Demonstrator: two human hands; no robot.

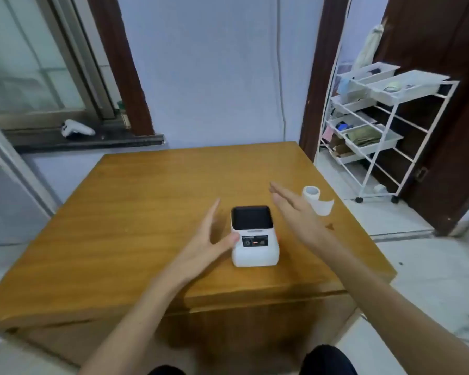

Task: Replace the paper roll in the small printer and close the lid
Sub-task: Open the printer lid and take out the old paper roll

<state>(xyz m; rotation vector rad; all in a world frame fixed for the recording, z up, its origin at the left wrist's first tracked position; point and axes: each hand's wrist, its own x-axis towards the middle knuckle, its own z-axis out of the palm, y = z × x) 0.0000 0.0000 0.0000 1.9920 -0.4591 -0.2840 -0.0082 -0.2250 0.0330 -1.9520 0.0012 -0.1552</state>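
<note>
while both hands flank it, the small white plastic printer with a black lid (254,236) sits upright near the middle of the brown wooden bench (146,201), lid down over the top. left hand (209,239): fingers spread and extended, holding nothing; thumb tip touches the printer's left side beside the dark control panel, the remaining fingers angle away from the casing. right hand (295,212): flat, fingers straight and together, holding nothing, raised to the right of the printer and not in contact with it. white paper roll (313,197) stands on end on the bench behind the right hand, toward the right edge, a short loose tail of paper trailing toward the near side; apart from the printer. off the bench: white wire trolley with trays (377,125) by the doorway at right; white handheld controller (76,129) on the dark window sill at left.
</note>
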